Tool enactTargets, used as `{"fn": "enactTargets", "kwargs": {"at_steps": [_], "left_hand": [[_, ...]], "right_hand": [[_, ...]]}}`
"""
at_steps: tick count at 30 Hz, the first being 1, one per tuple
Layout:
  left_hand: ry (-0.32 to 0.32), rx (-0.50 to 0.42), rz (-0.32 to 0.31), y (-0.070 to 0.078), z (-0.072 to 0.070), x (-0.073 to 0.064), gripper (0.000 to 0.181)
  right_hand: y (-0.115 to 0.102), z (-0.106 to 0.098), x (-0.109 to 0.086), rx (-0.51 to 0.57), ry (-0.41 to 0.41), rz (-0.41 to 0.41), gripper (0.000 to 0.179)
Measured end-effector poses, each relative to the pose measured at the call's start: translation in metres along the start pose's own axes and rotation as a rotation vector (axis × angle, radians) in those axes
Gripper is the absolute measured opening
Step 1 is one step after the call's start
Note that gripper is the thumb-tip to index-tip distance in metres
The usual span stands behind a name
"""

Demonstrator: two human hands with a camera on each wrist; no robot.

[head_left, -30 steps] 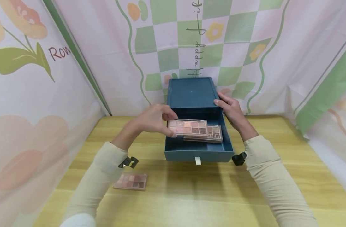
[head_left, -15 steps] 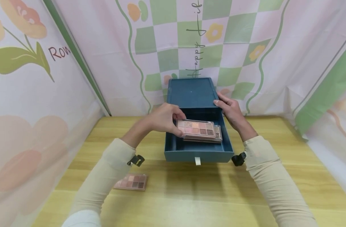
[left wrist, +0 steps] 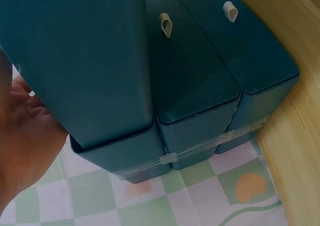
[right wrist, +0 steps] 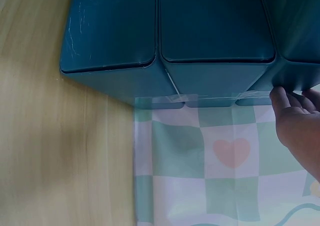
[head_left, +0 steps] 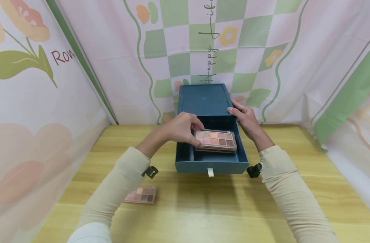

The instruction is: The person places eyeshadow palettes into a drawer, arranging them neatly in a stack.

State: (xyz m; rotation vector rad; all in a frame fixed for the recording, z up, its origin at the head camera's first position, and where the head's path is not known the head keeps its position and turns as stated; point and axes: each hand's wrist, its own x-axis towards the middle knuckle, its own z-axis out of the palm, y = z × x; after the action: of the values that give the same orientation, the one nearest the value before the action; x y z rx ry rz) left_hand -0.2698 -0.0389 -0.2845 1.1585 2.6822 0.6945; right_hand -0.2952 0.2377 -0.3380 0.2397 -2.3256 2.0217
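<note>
My left hand pinches an eyeshadow palette by its left end, thumb at the near edge and fingers at the far edge. That palette, with pink and brown pans, lies over another palette of which only a thin edge shows below. Both are inside the pulled-out top drawer of a dark blue drawer unit. My right hand rests on the unit's right front corner, thumb at the top edge and straight fingers along the side. In the left wrist view, the left hand is partly hidden by the drawer.
A third eyeshadow palette lies on the wooden table, partly behind the left sleeve. Below the pulled-out drawer are two closed drawers, a middle drawer and a bottom drawer, with loop tabs. A checkered curtain hangs behind.
My left hand has moved right with the palette, which now sits almost squarely over the lower one. The lower palette's visible part has shrunk. My right hand stays on the unit.
</note>
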Motion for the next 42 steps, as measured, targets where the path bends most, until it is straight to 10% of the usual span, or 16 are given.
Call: {"fn": "enactTargets", "kwargs": {"at_steps": [23,42], "left_hand": [[-0.05,0.15,0.044,0.005,0.008,-0.003,0.065],[0.202,0.143,0.241,-0.016,0.002,-0.038,0.041]], "right_hand": [[0.0,0.001,0.001,0.008,-0.009,-0.017,0.065],[0.004,-0.001,0.0,0.006,-0.012,-0.006,0.066]]}}
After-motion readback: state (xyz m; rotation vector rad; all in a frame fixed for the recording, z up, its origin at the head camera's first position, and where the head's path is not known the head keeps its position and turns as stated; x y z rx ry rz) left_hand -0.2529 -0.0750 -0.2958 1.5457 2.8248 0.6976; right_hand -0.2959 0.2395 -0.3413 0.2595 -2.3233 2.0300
